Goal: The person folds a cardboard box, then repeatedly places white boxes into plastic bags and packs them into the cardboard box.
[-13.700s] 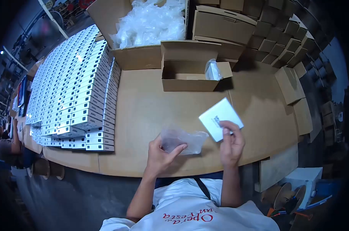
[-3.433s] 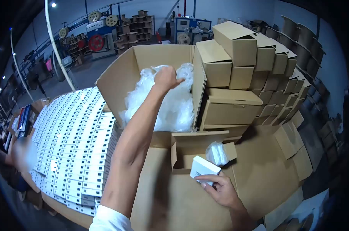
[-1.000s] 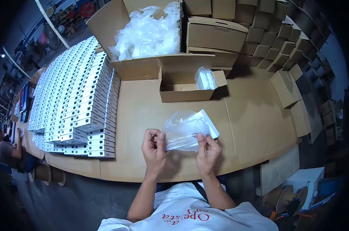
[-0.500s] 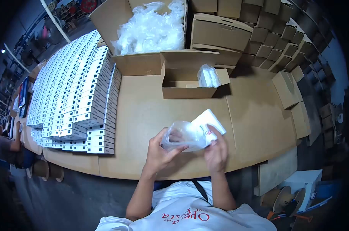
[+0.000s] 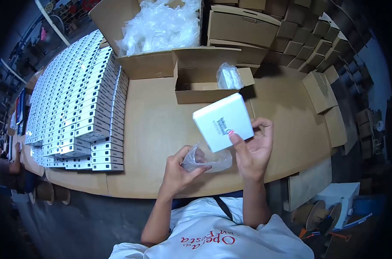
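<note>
A flat white box (image 5: 219, 118) with dark print is tilted up in my right hand (image 5: 254, 151), thumb across its printed face and fingers behind. My left hand (image 5: 178, 170) grips a clear plastic bag (image 5: 211, 163) by its side, thumb in front, some fingers showing through the film. The bag's mouth gapes toward the white box, whose lower corner is right at the opening. Beyond my hands stands an open brown carton (image 5: 198, 97) with bagged white boxes (image 5: 229, 77) at its right end.
Stacked white boxes (image 5: 75, 103) fill the table's left side. A large carton (image 5: 148, 67) heaped with clear plastic bags (image 5: 161, 28) stands at the back. Brown cartons (image 5: 243, 26) are piled at the back right. Another person (image 5: 8, 164) sits far left.
My right hand has lifted the white box up and away from the bag, turning its printed face toward me. The bag in my left hand has sagged lower. The view has shifted slightly.
</note>
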`<state>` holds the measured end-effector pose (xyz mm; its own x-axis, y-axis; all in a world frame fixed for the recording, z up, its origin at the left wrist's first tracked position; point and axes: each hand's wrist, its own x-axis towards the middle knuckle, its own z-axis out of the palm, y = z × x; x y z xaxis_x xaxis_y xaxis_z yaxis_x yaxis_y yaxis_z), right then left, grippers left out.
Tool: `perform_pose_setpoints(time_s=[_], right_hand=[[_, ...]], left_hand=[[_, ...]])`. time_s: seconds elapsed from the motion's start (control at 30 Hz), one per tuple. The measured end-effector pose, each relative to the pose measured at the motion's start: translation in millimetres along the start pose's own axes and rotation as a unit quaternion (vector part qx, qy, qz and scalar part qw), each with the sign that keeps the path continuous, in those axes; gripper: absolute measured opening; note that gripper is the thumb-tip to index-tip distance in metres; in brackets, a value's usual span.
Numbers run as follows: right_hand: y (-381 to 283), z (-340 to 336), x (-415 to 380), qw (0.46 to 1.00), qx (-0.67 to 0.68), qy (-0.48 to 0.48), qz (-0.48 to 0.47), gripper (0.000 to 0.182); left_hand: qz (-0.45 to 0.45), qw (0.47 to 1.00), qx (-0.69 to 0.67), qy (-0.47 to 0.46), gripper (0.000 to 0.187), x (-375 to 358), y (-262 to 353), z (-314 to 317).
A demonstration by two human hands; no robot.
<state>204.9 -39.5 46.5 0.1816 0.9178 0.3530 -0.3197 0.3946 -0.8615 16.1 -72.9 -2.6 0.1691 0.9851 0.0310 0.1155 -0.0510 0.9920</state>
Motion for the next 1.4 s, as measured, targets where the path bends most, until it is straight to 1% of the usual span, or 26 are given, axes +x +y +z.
perform_pose_setpoints(time_s=[0.1,0.2,0.3,0.5,0.63,0.73,0.8,0.83,0.87,1.0,1.07,1.1,1.13,1.23,1.27,1.37,1.4], right_hand=[[0,-1,-1,0.998,-0.020,-0.059,0.015,0.047],[3,-9,2,0.998,-0.014,-0.059,0.002,0.042],[6,-20,5,0.996,-0.004,-0.088,0.010,0.038],[8,-18,8,0.992,-0.008,-0.126,0.016,0.036],[5,-8,9,0.987,-0.069,-0.143,0.013,0.035],[-2,5,15,0.980,-0.124,-0.157,0.008,0.032],[-3,7,19,0.969,-0.175,-0.172,0.021,0.030],[0,12,18,0.977,-0.132,-0.159,0.048,0.030],[0,13,18,0.977,-0.135,-0.155,0.064,0.029],[2,12,19,0.975,-0.119,-0.138,0.125,0.029],[2,10,21,0.968,-0.168,-0.142,0.119,0.028],[2,9,23,0.964,-0.193,-0.143,0.115,0.028],[4,10,23,0.965,-0.207,-0.135,0.088,0.027],[9,7,23,0.964,-0.214,-0.115,0.104,0.026],[12,6,23,0.965,-0.215,-0.116,0.095,0.026],[12,6,21,0.955,-0.242,-0.135,0.108,0.026],[12,5,20,0.966,-0.197,-0.135,0.102,0.027]], left_hand=[[-0.016,0.999,-0.027,0.014,0.036,0,0,-1],[-0.014,0.997,-0.076,0.028,0.036,1,-10,-4],[-0.004,0.998,-0.062,0.008,0.045,1,-11,-6],[-0.017,0.999,-0.043,-0.002,0.044,-1,-7,-3],[-0.015,1.000,0.000,0.002,0.046,-2,-6,-3],[-0.002,0.999,0.008,0.035,0.040,-1,-2,0],[-0.002,0.999,0.017,0.034,0.041,-1,2,0],[-0.003,0.999,0.021,0.034,0.042,-1,4,0],[-0.005,1.000,0.017,0.025,0.045,-2,1,-2],[-0.030,0.999,-0.033,0.022,0.048,-2,2,-3],[-0.028,0.999,-0.038,0.013,0.050,-2,0,-5],[-0.029,0.997,-0.063,0.013,0.048,-3,0,-4],[-0.030,0.996,-0.088,0.013,0.045,-4,-1,-3],[-0.033,0.985,-0.167,0.026,0.036,-7,-10,-2],[-0.035,0.980,-0.194,0.034,0.033,-7,-14,-2],[-0.033,0.987,-0.157,0.025,0.033,-7,-19,-4],[-0.038,0.981,-0.187,0.036,0.034,-8,-20,-3]])
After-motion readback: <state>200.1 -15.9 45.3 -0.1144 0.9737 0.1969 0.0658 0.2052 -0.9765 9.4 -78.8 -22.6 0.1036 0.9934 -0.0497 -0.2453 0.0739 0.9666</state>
